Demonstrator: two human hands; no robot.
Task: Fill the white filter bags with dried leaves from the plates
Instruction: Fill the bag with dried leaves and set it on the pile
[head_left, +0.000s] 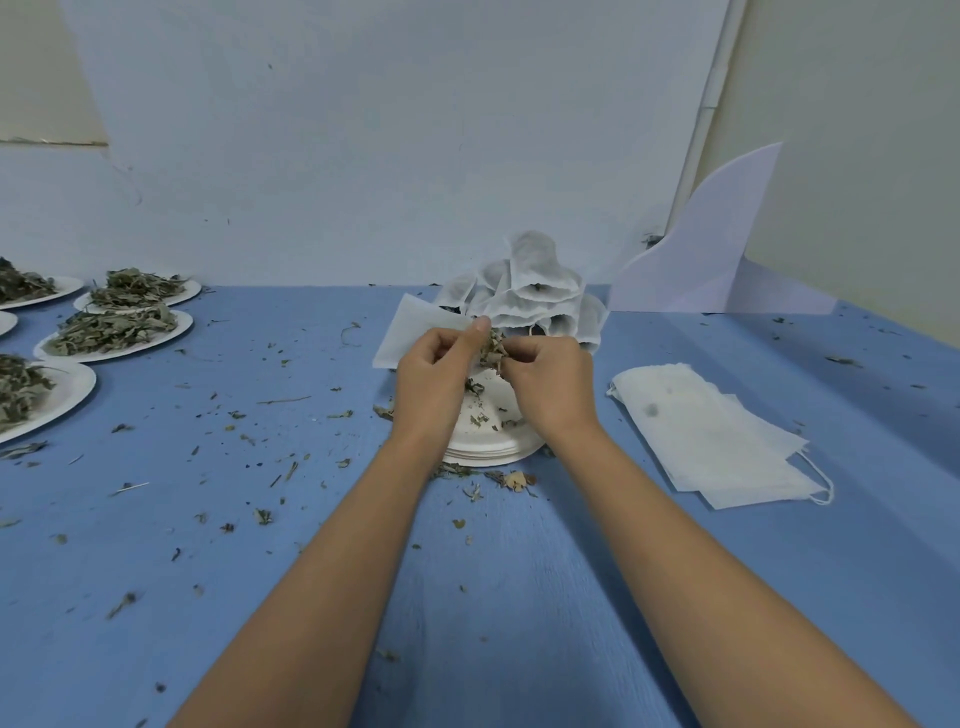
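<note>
In the head view, my left hand (434, 376) pinches a flat white paper filter bag (413, 330) by its near edge, with the thumb pointing up at the bag's mouth. My right hand (550, 387) has its fingers curled round a clump of dried grey-green leaves (493, 349), held right against that mouth. Both hands are raised over a short stack of round white paper plates (493, 448), which carries only crumbs and sits mid-way across the blue worktop (519, 597).

Just behind the stack is a heap of filled white filter bags (530, 288), close to the worktop's back edge under the pale wall. To my right, apart from the stack, lies a loose pile of flat empty filter bags (711, 441), and the worktop's right edge runs beyond it.

Far to my left, several round white plates heaped with dried leaves (179, 330) crowd the left edge. A broad stretch of worktop, strewn with leaf bits, lies between them and my hands. A curved white foam board (717, 249) stands at the back right.
</note>
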